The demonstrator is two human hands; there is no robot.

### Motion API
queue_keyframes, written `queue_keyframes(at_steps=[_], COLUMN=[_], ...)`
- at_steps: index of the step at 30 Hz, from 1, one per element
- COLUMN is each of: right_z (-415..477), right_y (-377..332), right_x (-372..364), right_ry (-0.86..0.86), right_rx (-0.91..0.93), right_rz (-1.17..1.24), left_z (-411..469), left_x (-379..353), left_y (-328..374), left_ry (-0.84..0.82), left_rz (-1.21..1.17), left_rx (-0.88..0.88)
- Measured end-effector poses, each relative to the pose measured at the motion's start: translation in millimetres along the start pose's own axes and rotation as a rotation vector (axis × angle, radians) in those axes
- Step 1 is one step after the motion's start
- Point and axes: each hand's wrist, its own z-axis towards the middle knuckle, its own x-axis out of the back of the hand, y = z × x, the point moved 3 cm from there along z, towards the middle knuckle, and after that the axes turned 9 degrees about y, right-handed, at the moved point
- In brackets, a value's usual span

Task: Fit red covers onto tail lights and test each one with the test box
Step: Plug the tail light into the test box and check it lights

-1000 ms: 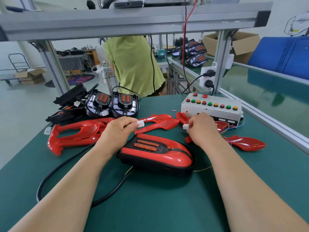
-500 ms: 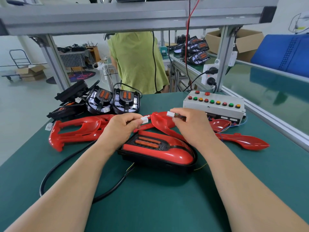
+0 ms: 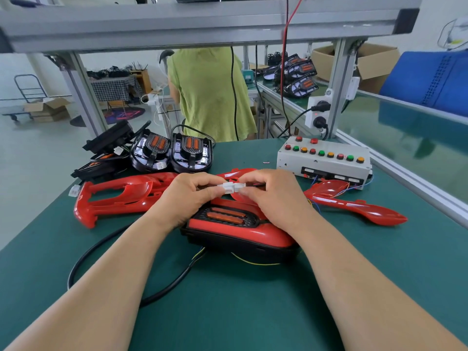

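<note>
Head view: red-capped black tail light (image 3: 253,230)

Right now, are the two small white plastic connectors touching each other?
Touching. Head view: the small white plastic connector pinched by the left hand butts against the other white connector in the right hand, no gap.

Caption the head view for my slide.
Left hand and right hand hold white connectors together above the red-covered tail light, near the test box.
</note>
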Motion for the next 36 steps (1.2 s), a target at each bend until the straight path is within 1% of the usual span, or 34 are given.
queue_keyframes(at_steps=[9, 16, 22, 25, 29, 36], right_z=[-1.7, -2.0, -2.2, 0.0, 2.4, 2.1], right_y=[-2.2, -2.7, -5.1, -4.7, -1.9, -4.8], right_x=[0.8, -0.1, -2.6, 3.4, 13.3, 8.6], right_ry=[0.018, 0.0, -0.003, 0.035, 0.031, 0.021], right_rx=[0.019, 0.025, 0.026, 0.032, 0.033, 0.009], right_rz=[0.095, 0.105, 0.07, -0.028, -0.174, -0.087], left_z=[0.4, 0.6, 1.2, 1.9, 1.6, 1.9], left_x=[0.5, -0.7, -1.5, -1.6, -2.0, -3.4], left_y=[3.1, 4.8, 6.6, 4.7, 2.5, 4.8], left_ry=[-0.008, -0.031, -0.051, -0.013, -0.001, -0.017], left_rz=[0.004, -0.007, -0.035, -0.033, -0.027, -0.036], left_rx=[-0.027, -0.041, -0.032, -0.009, 0.017, 0.015])
